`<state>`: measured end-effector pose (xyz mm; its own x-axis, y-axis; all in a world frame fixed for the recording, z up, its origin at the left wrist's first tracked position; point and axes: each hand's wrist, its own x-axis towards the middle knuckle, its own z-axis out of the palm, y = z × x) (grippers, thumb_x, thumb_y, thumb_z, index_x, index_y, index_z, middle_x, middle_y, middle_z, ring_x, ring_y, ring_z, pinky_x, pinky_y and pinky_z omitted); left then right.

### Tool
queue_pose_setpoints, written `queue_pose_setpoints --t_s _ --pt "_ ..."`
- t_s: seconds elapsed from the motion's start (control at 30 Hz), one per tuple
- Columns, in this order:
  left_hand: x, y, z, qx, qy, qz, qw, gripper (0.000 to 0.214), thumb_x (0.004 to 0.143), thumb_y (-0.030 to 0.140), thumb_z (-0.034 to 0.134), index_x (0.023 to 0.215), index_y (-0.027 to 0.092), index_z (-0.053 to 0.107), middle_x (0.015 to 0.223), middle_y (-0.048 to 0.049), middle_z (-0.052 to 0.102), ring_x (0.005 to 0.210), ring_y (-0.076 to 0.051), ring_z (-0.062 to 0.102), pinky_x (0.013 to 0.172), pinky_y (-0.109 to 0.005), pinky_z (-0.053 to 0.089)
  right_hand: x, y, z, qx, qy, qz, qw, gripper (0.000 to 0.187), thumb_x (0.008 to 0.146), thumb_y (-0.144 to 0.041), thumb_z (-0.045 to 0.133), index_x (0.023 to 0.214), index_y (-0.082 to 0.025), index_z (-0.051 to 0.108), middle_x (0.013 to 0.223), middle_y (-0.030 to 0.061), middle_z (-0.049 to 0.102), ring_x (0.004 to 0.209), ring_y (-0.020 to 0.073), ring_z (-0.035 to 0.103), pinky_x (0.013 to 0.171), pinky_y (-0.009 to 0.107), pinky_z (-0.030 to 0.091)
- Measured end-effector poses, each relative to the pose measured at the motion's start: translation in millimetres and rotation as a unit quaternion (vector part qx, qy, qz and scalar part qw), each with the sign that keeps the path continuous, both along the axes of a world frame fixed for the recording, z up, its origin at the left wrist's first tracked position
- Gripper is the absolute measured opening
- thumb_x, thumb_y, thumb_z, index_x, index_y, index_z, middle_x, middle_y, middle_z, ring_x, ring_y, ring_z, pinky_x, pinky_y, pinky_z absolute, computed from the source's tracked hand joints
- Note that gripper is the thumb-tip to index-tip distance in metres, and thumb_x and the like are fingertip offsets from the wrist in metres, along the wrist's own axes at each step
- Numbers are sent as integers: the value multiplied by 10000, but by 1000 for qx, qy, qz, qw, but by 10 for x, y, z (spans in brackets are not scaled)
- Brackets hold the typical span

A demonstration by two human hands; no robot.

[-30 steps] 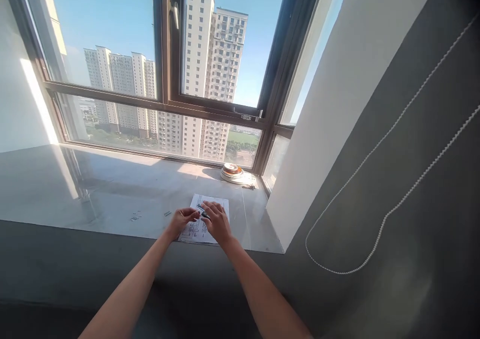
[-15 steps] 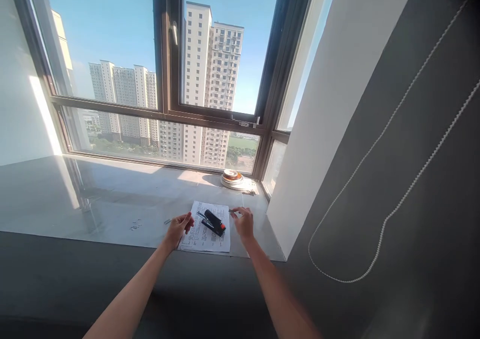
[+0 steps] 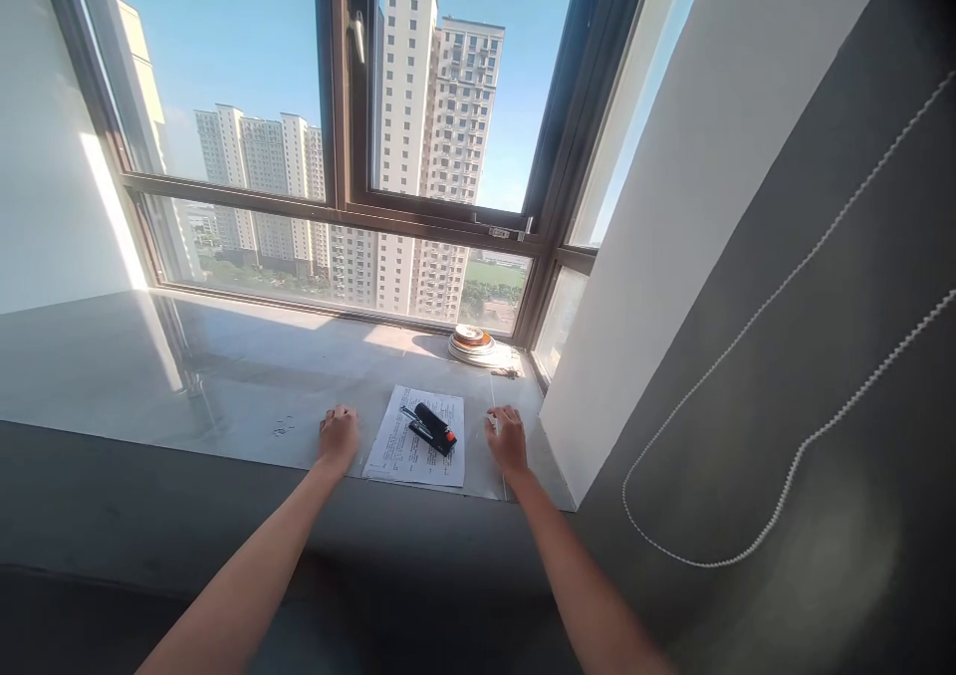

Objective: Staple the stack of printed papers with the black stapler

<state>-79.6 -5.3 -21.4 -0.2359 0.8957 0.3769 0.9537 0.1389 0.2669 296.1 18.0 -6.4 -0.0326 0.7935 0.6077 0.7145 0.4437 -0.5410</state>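
Observation:
On the windowsill lies a stack of printed paper (image 3: 384,446). A black stapler (image 3: 433,430) with a red-orange part rests on it, its metal magazine showing at the upper left. My left hand (image 3: 339,440) is down on the sill left of the paper, fingers curled; what is under them is hidden. To the right of the paper, my right hand (image 3: 509,440) is also closed, with a small pale bit at its fingertips that is too small to name. Neither hand touches the stapler.
Several tiny loose staples (image 3: 283,426) are scattered left of my left hand. A stack of round dishes (image 3: 472,346) stands by the window corner. The sill's front edge (image 3: 224,450) drops toward me. A beaded blind cord (image 3: 717,563) hangs at the right.
My left hand has moved away from the paper's edge to the left, covering a small metallic strip that lay there. My right hand has shifted right and turned its knuckles up. The view has tilted slightly.

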Motion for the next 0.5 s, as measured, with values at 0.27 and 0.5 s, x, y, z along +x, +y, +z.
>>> queue_pose_setpoints --t_s 0.27,0.5 --pt "3 -84 -30 46 13 43 998 247 974 195 481 983 88 703 1145 -251 611 1127 -395 557 914 -467 511 -693 -165 -2 -53 4 219 974 423 920 -409 710 1303 -252 622 1190 90 639 1035 254 621 913 389 527" --pt "5 -108 -21 51 -35 -7 998 242 961 132 400 887 181 625 925 -182 649 977 -365 630 777 -420 497 -691 -140 -105 -120 -24 220 968 462 899 -335 708 1334 -244 582 1238 101 640 1068 274 632 925 403 530"
